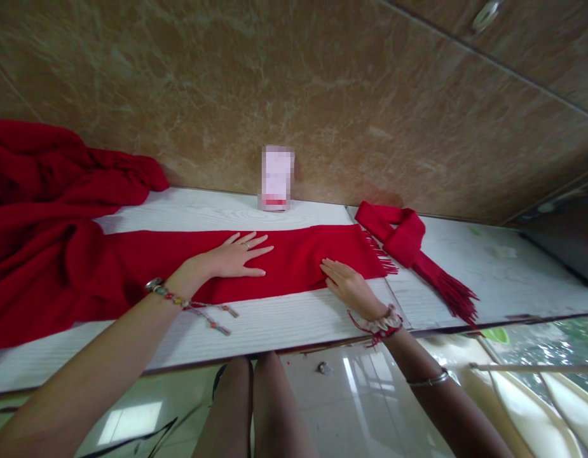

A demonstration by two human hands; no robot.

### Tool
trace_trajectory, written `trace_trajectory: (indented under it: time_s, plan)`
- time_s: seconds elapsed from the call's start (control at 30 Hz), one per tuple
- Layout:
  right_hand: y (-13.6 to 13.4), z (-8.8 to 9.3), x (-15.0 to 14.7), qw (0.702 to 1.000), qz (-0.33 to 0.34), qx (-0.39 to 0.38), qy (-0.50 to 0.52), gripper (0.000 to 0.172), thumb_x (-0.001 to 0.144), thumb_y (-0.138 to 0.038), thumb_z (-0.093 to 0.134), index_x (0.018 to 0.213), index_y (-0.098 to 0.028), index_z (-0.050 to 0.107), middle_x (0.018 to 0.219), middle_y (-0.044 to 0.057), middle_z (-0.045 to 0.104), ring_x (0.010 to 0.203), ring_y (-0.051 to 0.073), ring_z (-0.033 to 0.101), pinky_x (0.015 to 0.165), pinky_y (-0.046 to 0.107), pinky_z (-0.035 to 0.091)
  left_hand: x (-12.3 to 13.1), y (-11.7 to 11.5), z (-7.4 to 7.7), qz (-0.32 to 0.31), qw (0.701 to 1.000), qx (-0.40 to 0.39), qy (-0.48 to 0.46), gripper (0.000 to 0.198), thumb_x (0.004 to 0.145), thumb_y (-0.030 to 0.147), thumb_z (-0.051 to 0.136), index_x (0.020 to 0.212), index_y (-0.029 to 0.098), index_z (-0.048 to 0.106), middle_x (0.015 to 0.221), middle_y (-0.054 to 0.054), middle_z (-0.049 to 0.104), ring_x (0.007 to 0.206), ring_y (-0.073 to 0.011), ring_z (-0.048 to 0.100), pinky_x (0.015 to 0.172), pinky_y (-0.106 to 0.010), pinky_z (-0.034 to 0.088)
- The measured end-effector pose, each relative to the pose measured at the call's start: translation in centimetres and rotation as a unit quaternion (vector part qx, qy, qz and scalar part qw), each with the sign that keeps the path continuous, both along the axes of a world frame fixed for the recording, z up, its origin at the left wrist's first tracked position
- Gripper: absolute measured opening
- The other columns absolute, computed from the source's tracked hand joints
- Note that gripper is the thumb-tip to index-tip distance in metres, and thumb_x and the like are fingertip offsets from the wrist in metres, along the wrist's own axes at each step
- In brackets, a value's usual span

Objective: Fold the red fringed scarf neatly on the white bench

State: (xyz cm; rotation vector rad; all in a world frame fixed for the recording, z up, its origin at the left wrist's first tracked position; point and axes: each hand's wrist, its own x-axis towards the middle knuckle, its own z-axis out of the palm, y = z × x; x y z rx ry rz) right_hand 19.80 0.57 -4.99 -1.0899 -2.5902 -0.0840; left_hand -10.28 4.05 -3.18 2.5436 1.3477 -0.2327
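A long red scarf (303, 251) lies spread flat along a white table (284, 321), its fringed end at the right. My left hand (234, 256) rests flat on the scarf's middle, fingers stretched out and apart, with a ring on one finger and a beaded bracelet at the wrist. My right hand (348, 283) lies at the scarf's near edge close to the fringe, fingers extended onto the cloth. A red and white scrunchie sits on that wrist.
A heap of red scarves (41, 210) fills the table's left end. A folded, knotted red scarf (410, 245) with fringe lies at the right. A small pink box (277, 178) stands against the brown marble wall. Glossy floor and my knees show below.
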Motion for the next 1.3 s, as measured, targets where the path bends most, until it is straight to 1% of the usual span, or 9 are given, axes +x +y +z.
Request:
trace_trajectory:
  time_s: [0.13, 0.27, 0.5, 0.67, 0.73, 0.83, 1.0, 1.2, 1.3]
  plan:
    - [-0.1, 0.3, 0.4, 0.999, 0.025, 0.035, -0.02, 0.035, 0.082, -0.008, 0.037, 0.108, -0.016, 0.059, 0.109, 0.01, 0.063, 0.104, 0.02, 0.057, 0.094, 0.038, 0.046, 0.7, -0.5, 0.1, -0.003, 1.0, 0.024, -0.015, 0.062, 0.083, 0.055, 0.037, 0.137, 0.029, 0.021, 0.148, -0.005, 0.01, 0.134, -0.0271, 0.005, 0.104, -0.05, 0.006]
    - [-0.5, 1.2, 1.0, 0.997, 0.049, 0.057, -0.02, 0.032, 0.085, -0.01, 0.035, 0.103, -0.015, 0.061, 0.104, 0.011, 0.066, 0.1, 0.019, 0.059, 0.091, 0.037, 0.048, 1.7, -1.2, 0.2, -0.047, 0.997, 0.04, -0.042, 0.062, 0.083, 0.055, 0.04, 0.137, 0.031, 0.021, 0.148, -0.003, 0.011, 0.134, -0.0271, 0.004, 0.104, -0.05, 0.005]
    - [-1.5, 1.6, 1.8, 0.996, 0.085, -0.008, -0.003, 0.024, 0.085, -0.017, 0.044, 0.099, -0.02, 0.064, 0.106, 0.008, 0.065, 0.106, 0.018, 0.056, 0.094, 0.038, 0.045, 0.9, -1.2, 0.5, -0.047, 0.998, -0.014, -0.03, 0.071, 0.076, 0.059, 0.048, 0.136, 0.033, 0.022, 0.147, -0.005, 0.011, 0.134, -0.0295, 0.006, 0.103, -0.053, 0.006]
    - [-1.9, 1.3, 2.9, 0.995, 0.014, -0.006, 0.098, 0.037, 0.083, -0.019, 0.047, 0.12, -0.021, 0.05, 0.122, 0.01, 0.055, 0.117, 0.019, 0.046, 0.097, 0.042, 0.042, 1.5, -1.5, 0.6, -0.06, 0.997, 0.016, -0.048, 0.064, 0.079, 0.058, 0.044, 0.135, 0.033, 0.026, 0.147, -0.004, 0.014, 0.134, -0.0278, 0.007, 0.104, -0.051, 0.007]
    - [-1.8, 1.2, 3.6, 0.994, -0.016, -0.007, 0.107, 0.042, 0.083, -0.021, 0.049, 0.124, -0.02, 0.047, 0.122, 0.011, 0.054, 0.116, 0.02, 0.047, 0.095, 0.04, 0.044, 2.2, -1.9, 0.4, -0.085, 0.994, 0.035, -0.064, 0.061, 0.081, 0.057, 0.041, 0.135, 0.033, 0.026, 0.147, -0.004, 0.015, 0.134, -0.0265, 0.007, 0.105, -0.049, 0.007]
    - [-1.4, 0.9, 4.1, 0.996, -0.023, -0.019, 0.08, 0.033, 0.084, -0.021, 0.046, 0.116, -0.02, 0.054, 0.114, 0.01, 0.061, 0.107, 0.019, 0.055, 0.09, 0.037, 0.048, 2.9, -2.4, -0.2, -0.126, 0.989, 0.039, -0.068, 0.059, 0.082, 0.057, 0.039, 0.135, 0.033, 0.026, 0.147, -0.004, 0.016, 0.134, -0.0261, 0.009, 0.105, -0.049, 0.006]
    - [-0.9, 0.6, 3.7, 0.995, -0.082, 0.005, 0.063, 0.03, 0.083, -0.018, 0.045, 0.109, -0.019, 0.06, 0.108, 0.009, 0.064, 0.1, 0.02, 0.059, 0.086, 0.036, 0.051, 3.0, -2.3, -0.5, -0.135, 0.989, 0.034, -0.049, 0.058, 0.083, 0.057, 0.037, 0.135, 0.034, 0.026, 0.145, -0.003, 0.021, 0.133, -0.026, 0.013, 0.104, -0.049, 0.005]
    - [-0.9, 0.7, 4.4, 0.991, -0.064, 0.069, 0.094, 0.031, 0.085, -0.013, 0.038, 0.098, -0.021, 0.065, 0.097, 0.006, 0.068, 0.092, 0.017, 0.063, 0.082, 0.033, 0.053, 2.9, -2.3, -0.2, -0.129, 0.99, 0.027, -0.041, 0.058, 0.083, 0.057, 0.036, 0.135, 0.033, 0.026, 0.145, -0.004, 0.021, 0.133, -0.0271, 0.013, 0.104, -0.049, 0.006]
    - [-1.3, 0.8, 5.2, 0.993, -0.016, 0.072, 0.094, 0.028, 0.085, -0.014, 0.041, 0.096, -0.021, 0.066, 0.095, 0.006, 0.069, 0.091, 0.017, 0.063, 0.082, 0.033, 0.053, 2.7, -2.1, -0.2, -0.118, 0.992, 0.019, -0.04, 0.061, 0.082, 0.057, 0.038, 0.136, 0.033, 0.023, 0.146, -0.004, 0.02, 0.133, -0.0273, 0.011, 0.104, -0.049, 0.006]
